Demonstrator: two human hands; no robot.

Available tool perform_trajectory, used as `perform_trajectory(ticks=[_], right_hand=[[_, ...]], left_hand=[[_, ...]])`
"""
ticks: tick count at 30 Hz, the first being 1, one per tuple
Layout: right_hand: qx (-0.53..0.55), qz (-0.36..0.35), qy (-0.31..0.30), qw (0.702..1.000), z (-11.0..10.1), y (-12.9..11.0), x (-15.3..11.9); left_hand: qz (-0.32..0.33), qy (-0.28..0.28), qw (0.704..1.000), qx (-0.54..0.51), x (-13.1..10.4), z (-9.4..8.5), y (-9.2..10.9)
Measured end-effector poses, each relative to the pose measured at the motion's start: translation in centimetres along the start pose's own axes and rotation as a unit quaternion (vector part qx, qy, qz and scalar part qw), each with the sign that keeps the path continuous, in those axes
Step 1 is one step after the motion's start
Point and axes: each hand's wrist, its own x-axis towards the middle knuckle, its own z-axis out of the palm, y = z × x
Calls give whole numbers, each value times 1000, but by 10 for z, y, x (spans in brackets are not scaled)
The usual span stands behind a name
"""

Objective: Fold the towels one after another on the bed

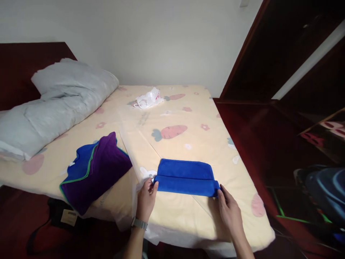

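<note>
A blue cloth point(185, 178) lies on the bed, its near part folded over toward the far edge. My left hand point(147, 196), with a watch on the wrist, pinches the near left corner of the fold. At the opposite end, my right hand point(228, 205) grips the near right corner between thumb and fingers. To the left, a purple cloth point(105, 176) and a blue cloth with green edging point(81, 162) lie loosely heaped together near the bed's front edge.
Yellow carrot-print bedding point(172, 223) covers the bed. A crumpled white plastic bag point(149, 99) sits toward the wall. At the left is a bunched grey quilt point(61, 104). A black bag point(64, 216) is on the floor below, and dark items point(323, 190) stand at the right.
</note>
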Motion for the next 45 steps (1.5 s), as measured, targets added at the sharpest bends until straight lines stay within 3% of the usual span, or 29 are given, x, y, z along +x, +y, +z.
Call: perform_trajectory(ticks=[3, 7, 14, 18, 24, 27, 29, 31, 33, 36, 40, 45], right_hand=[[-30, 45, -19, 998, -1, -12, -1], [-56, 49, -41, 996, -1, -10, 3], [90, 34, -47, 994, -3, 16, 5], [153, 49, -49, 986, -17, 15, -2], [143, 70, -133, 978, -32, 15, -8], [67, 2, -91, 994, -27, 25, -4], [-13, -75, -24, 997, -28, 30, -3], [-75, -153, -4, 985, -33, 31, -4], [-104, -214, -74, 969, -42, 30, -7], [-123, -246, -186, 943, -52, 32, -10], [-102, -218, -182, 953, -53, 40, -6], [6, -98, -148, 984, -41, 36, -1]], left_hand=[[-6, -34, 999, 21, 2, -1, 2], [-3, -45, 999, 29, 2, -1, 5], [-42, -45, 988, -140, -1, -3, 9], [-58, -84, 982, -162, -3, -14, 6], [-97, -163, 974, -122, -6, -19, -10], [-32, -137, 989, -47, -6, -17, -12], [57, -99, 993, -5, -6, -18, -9], [147, -92, 985, 19, -6, -24, -3], [209, -147, 966, 33, -7, -31, 1], [230, -240, 941, 54, -8, -38, 2], [201, -243, 948, 36, -7, -38, -2], [103, -204, 973, -33, -1, -29, -3]])
